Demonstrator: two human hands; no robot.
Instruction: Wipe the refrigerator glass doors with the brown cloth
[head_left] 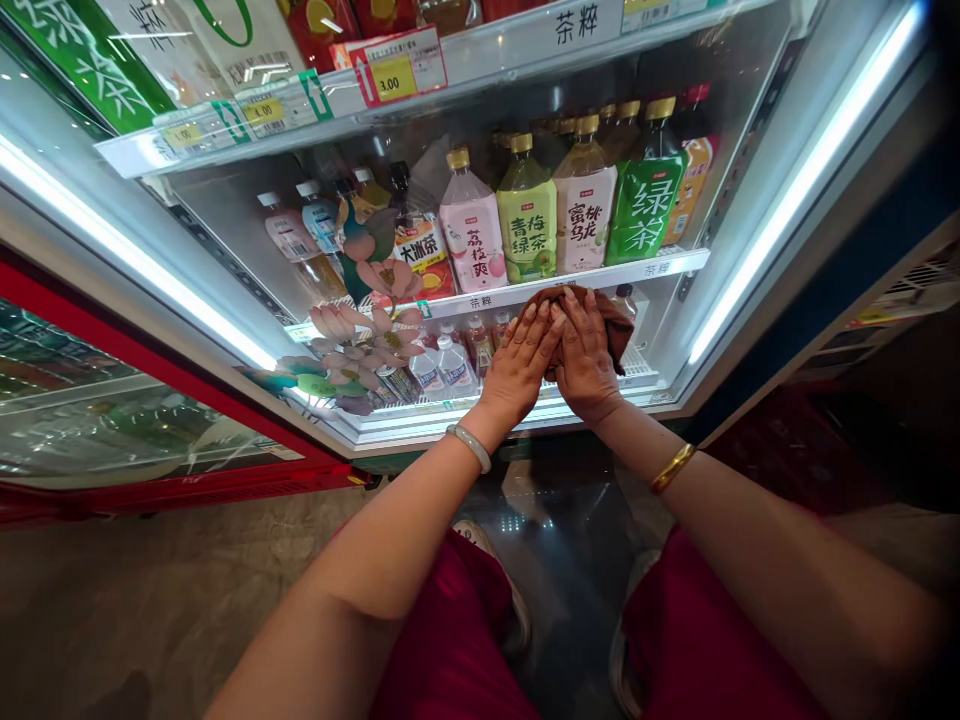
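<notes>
A bunched brown cloth [616, 330] lies against the glass front of a drinks cooler, at the height of the lower shelf edge. My right hand [587, 360] presses flat over it with fingers stretched out. Beside it, my left hand [517, 365] lies flat too, its fingertips on the cloth's left part and touching the right hand. Both palms face the glass and are hidden, as is most of the cloth. Behind the glass stand a pink-labelled bottle [472, 230], a light green bottle [528, 220] and a dark green bottle [649, 200].
A flower decal [375, 335] covers the lower left glass. Smaller bottles [454, 365] stand on the bottom shelf. Price tags [401, 75] line the upper shelf edge. A red-framed cooler [187, 490] stands at left, a wire rack [907, 285] at right. Dark floor [555, 520] lies below.
</notes>
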